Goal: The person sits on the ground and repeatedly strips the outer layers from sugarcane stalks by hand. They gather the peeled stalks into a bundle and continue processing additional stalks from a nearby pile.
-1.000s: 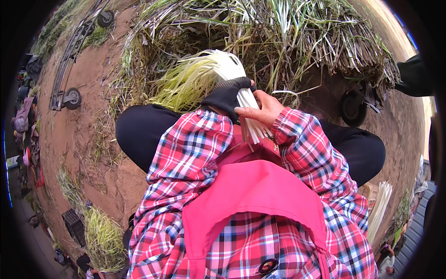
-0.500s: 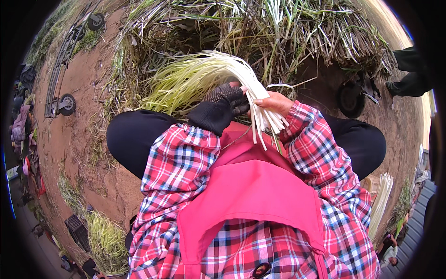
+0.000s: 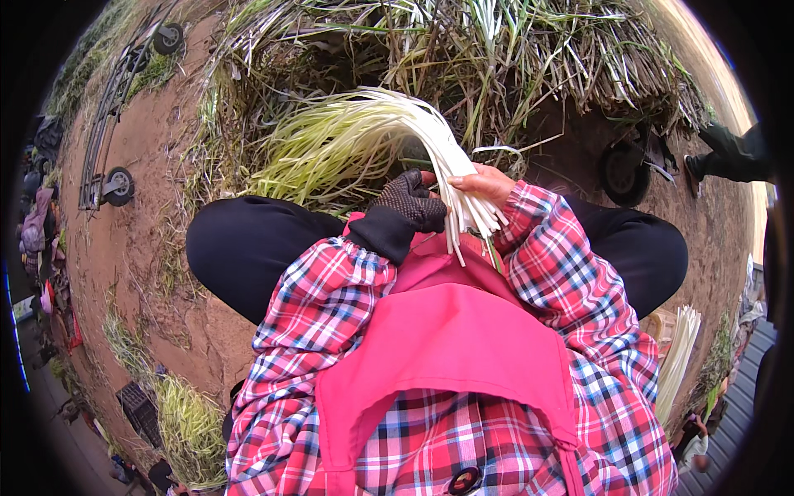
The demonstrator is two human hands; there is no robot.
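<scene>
Left hand (image 3: 411,201), black glove, and bare right hand (image 3: 484,183) both clamped on bunch of leeks (image 3: 389,136) above lap. White ends toward 6 o'clock, green tops fan to 10. Cut stalk pile (image 3: 463,58) at 12 o'clock.

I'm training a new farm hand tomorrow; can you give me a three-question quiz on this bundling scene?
1. True or false: the left hand wears a dark knitted glove.
2. Which hand is bare? A) left B) right C) both
3. Fill in: the bundle of long white stalks with pale green tops has its white ends pointing toward the person's ______ apron.

Key: 1 true. 2 B: the right hand is bare, and its fingers grip the bundle near the white ends. 3 pink.
</scene>
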